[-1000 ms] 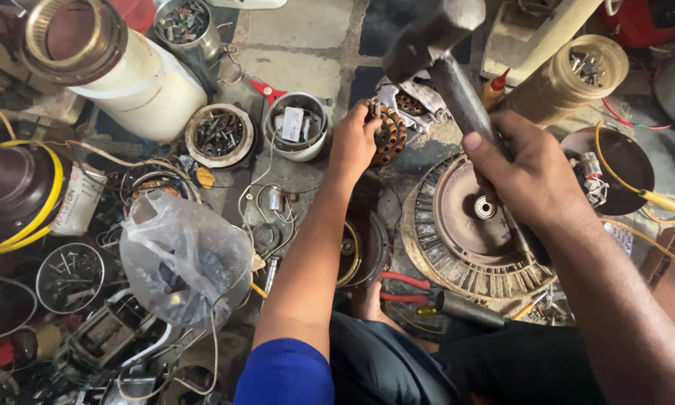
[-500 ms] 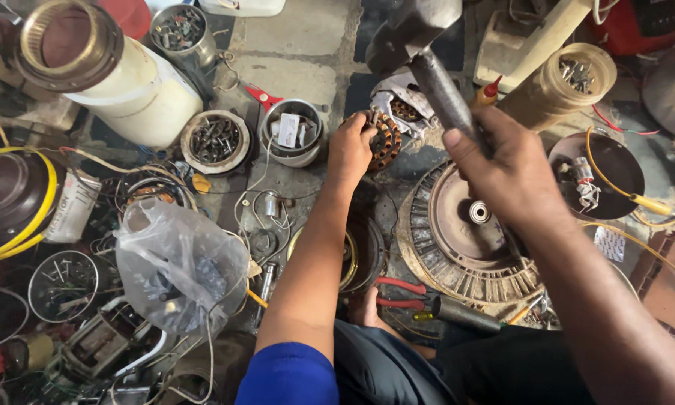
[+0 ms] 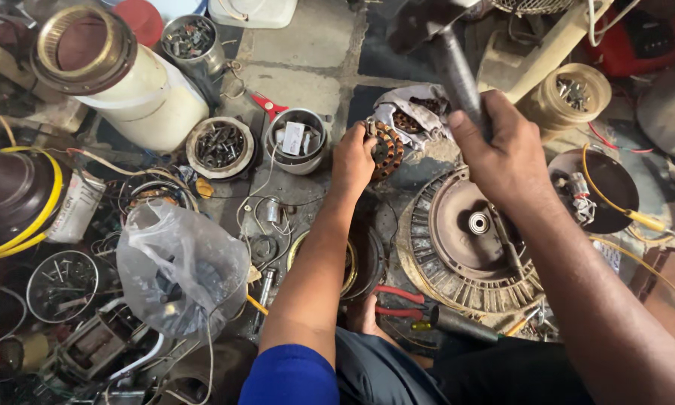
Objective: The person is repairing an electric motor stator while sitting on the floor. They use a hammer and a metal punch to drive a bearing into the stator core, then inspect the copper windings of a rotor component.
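R hand (image 3: 506, 154) fisted on hammer (image 3: 444, 45); L hand (image 3: 354, 154) grips stator (image 3: 388, 150); rotor disc (image 3: 465, 240), screw bowls (image 3: 219, 146) nearby.

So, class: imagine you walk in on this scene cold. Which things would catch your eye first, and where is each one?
Top centre, the right hand grips a raised hammer by its handle. Just below it, the left hand holds a copper-wound motor stator on the ground. Lower right lies a large round finned motor housing, and at upper left a big white cylinder with a brass ring stands out among tins of screws.
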